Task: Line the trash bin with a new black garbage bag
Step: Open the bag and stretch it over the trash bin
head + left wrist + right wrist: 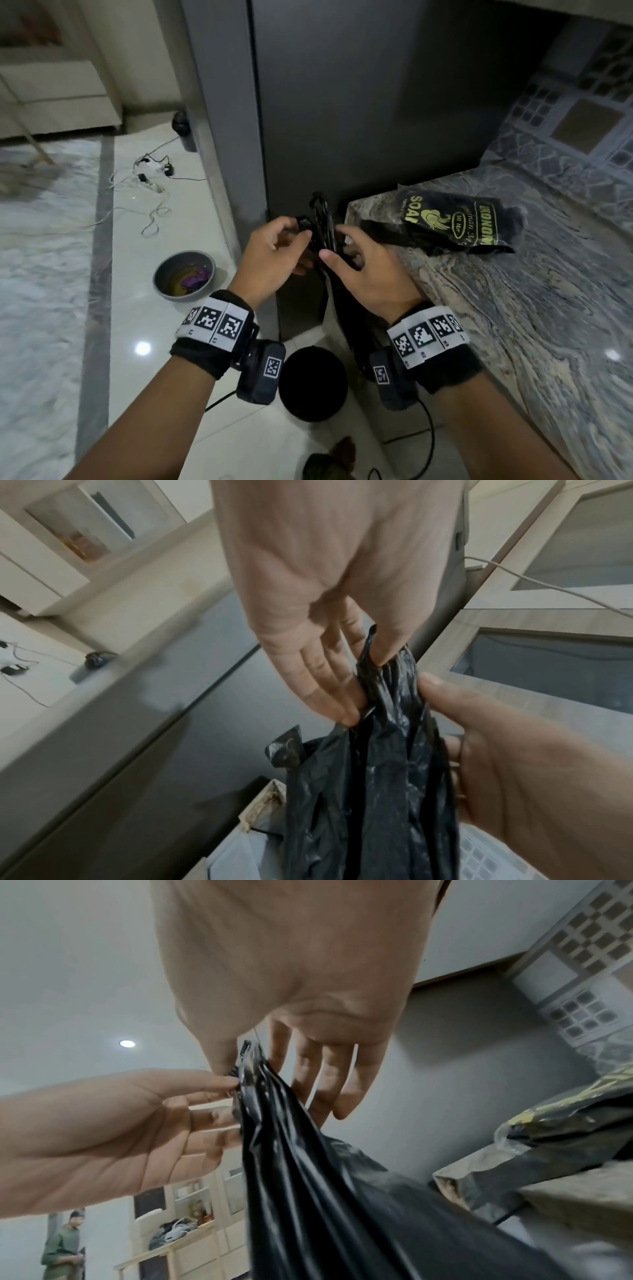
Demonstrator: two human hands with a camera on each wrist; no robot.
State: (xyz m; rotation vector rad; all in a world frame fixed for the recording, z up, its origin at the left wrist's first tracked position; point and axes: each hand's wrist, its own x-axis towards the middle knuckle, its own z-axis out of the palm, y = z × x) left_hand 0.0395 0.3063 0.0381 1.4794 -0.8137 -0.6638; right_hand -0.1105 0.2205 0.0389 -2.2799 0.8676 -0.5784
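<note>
A new black garbage bag (322, 226) (373, 791) (308, 1177) hangs bunched between my two hands, its top edge up by the fingertips. My left hand (274, 253) (329, 631) pinches that top edge from the left. My right hand (356, 260) (291, 1015) pinches it from the right between thumb and forefinger, the other fingers spread. The round black trash bin (312, 383) stands open on the floor right below my wrists; its inside is dark. A pack of black bags with gold print (455, 219) (555, 1123) lies on the counter to the right.
A grey refrigerator (342, 102) rises straight ahead. The marble-patterned counter (531, 308) runs along the right. On the white floor sit a grey bowl (184, 275) and a tangle of cables with a power strip (150, 171). A person stands far off in the right wrist view (65, 1245).
</note>
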